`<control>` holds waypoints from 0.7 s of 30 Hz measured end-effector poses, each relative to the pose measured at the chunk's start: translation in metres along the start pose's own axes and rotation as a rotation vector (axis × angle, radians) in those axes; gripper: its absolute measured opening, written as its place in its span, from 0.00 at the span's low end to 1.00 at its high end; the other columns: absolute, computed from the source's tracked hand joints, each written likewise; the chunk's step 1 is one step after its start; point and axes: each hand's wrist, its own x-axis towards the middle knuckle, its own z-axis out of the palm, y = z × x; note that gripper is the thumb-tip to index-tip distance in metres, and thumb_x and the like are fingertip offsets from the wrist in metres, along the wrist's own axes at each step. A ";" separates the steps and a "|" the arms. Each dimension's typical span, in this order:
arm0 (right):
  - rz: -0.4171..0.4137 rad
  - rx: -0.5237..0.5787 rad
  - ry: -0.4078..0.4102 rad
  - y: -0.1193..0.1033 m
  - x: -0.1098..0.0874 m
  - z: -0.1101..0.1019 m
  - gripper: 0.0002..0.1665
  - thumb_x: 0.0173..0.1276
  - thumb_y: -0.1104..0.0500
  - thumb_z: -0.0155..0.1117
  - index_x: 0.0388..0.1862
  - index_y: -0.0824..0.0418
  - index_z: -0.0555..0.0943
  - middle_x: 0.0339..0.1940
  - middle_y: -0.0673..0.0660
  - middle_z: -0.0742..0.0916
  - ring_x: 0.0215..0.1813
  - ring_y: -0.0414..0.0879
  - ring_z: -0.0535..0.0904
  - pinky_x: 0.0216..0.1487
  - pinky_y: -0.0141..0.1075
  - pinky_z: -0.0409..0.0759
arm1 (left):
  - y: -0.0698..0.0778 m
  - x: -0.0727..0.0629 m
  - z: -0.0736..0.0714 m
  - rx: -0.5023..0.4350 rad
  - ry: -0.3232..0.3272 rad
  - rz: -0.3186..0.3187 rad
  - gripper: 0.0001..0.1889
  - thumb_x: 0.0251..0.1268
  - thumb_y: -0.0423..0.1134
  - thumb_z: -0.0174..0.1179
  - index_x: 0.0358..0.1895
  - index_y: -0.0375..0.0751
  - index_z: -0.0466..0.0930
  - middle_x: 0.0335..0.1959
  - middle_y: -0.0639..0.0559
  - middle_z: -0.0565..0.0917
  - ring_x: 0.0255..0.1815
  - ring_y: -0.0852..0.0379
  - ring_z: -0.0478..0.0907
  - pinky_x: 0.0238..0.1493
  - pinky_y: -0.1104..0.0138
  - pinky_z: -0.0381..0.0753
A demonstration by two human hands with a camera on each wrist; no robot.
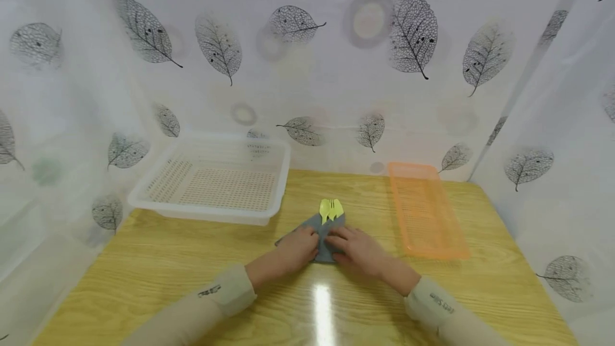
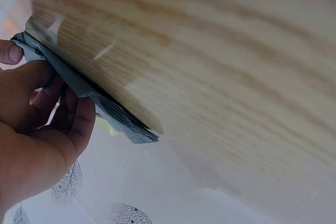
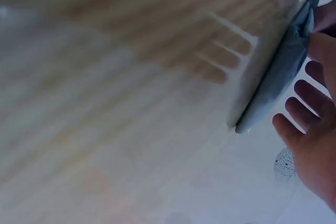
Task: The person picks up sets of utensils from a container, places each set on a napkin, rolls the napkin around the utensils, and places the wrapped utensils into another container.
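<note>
A grey-blue napkin (image 1: 326, 250) lies folded around yellow-green cutlery on the table. The heads of a spoon (image 1: 324, 209), a fork (image 1: 332, 210) and a broad-bladed knife (image 1: 338, 208) stick out of its far end; their handles are hidden. My left hand (image 1: 299, 250) pinches the napkin's left part with curled fingers, and in the left wrist view a layered edge (image 2: 128, 124) projects past them. From the other side, my right hand (image 1: 357, 250) touches the napkin. Its fingers (image 3: 310, 100) are spread and fairly straight in the right wrist view, with the folded napkin (image 3: 278, 72) beside them.
At the back left of the wooden table (image 1: 192, 260) stands a white perforated basket (image 1: 211, 212). An orange perforated tray (image 1: 434, 252) lies to the right. Behind and at both sides hang whitish curtains (image 1: 326, 84) with leaf prints.
</note>
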 end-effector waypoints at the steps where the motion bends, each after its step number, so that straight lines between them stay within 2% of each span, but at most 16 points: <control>1: 0.004 0.001 -0.033 0.002 0.000 -0.001 0.27 0.66 0.55 0.70 0.62 0.63 0.78 0.62 0.60 0.80 0.62 0.55 0.76 0.57 0.48 0.78 | 0.002 0.000 -0.001 0.010 -0.015 -0.014 0.10 0.70 0.43 0.61 0.42 0.38 0.80 0.38 0.48 0.79 0.38 0.53 0.78 0.41 0.65 0.80; 3: 0.011 0.005 -0.102 0.003 0.000 -0.003 0.34 0.68 0.53 0.67 0.70 0.64 0.72 0.70 0.62 0.75 0.70 0.58 0.71 0.62 0.51 0.75 | 0.006 0.000 -0.002 0.017 -0.023 -0.038 0.13 0.71 0.44 0.60 0.49 0.37 0.78 0.41 0.47 0.79 0.42 0.52 0.79 0.45 0.64 0.80; 6: 0.024 0.017 -0.203 0.004 0.000 -0.007 0.36 0.73 0.53 0.61 0.74 0.65 0.66 0.74 0.63 0.70 0.74 0.60 0.65 0.66 0.52 0.71 | 0.010 -0.001 -0.001 0.049 -0.013 -0.067 0.16 0.72 0.44 0.59 0.54 0.37 0.73 0.44 0.47 0.78 0.45 0.53 0.78 0.46 0.65 0.80; 8: 0.040 0.026 -0.256 0.002 0.001 -0.009 0.35 0.75 0.53 0.58 0.75 0.65 0.64 0.75 0.64 0.68 0.75 0.60 0.64 0.67 0.51 0.70 | 0.013 -0.003 0.000 0.134 0.014 -0.056 0.16 0.72 0.42 0.59 0.56 0.39 0.73 0.44 0.48 0.77 0.45 0.54 0.77 0.46 0.65 0.80; 11: 0.083 0.054 -0.315 -0.001 0.004 -0.013 0.34 0.76 0.53 0.56 0.75 0.65 0.63 0.76 0.63 0.67 0.76 0.60 0.62 0.68 0.52 0.69 | 0.018 -0.006 0.002 0.333 0.078 -0.014 0.12 0.71 0.41 0.60 0.53 0.42 0.77 0.42 0.51 0.77 0.42 0.56 0.74 0.43 0.68 0.79; 13: 0.094 0.076 -0.325 -0.003 0.007 -0.015 0.33 0.76 0.54 0.57 0.75 0.66 0.64 0.76 0.64 0.67 0.76 0.60 0.62 0.68 0.52 0.69 | 0.024 -0.010 0.004 0.446 0.136 0.001 0.11 0.69 0.41 0.61 0.51 0.43 0.80 0.43 0.51 0.78 0.41 0.56 0.74 0.43 0.68 0.79; 15: 0.094 0.095 -0.327 -0.006 0.010 -0.016 0.33 0.75 0.55 0.58 0.74 0.67 0.65 0.75 0.65 0.68 0.75 0.61 0.62 0.68 0.52 0.69 | 0.033 -0.015 0.004 0.505 0.184 0.012 0.12 0.68 0.42 0.63 0.50 0.43 0.82 0.44 0.51 0.79 0.41 0.56 0.74 0.42 0.68 0.78; 18: 0.093 0.110 -0.321 -0.007 0.011 -0.016 0.33 0.74 0.56 0.59 0.73 0.68 0.66 0.75 0.66 0.68 0.75 0.62 0.63 0.68 0.51 0.70 | 0.044 -0.024 0.003 0.497 0.182 0.023 0.09 0.65 0.41 0.64 0.43 0.41 0.83 0.41 0.51 0.80 0.39 0.56 0.74 0.41 0.68 0.78; 21: 0.111 0.118 -0.313 -0.006 0.010 -0.014 0.33 0.73 0.56 0.60 0.73 0.67 0.66 0.75 0.64 0.68 0.75 0.61 0.62 0.68 0.50 0.70 | 0.050 -0.027 0.001 0.424 0.106 0.013 0.06 0.64 0.40 0.64 0.37 0.42 0.84 0.36 0.51 0.79 0.36 0.57 0.72 0.38 0.68 0.77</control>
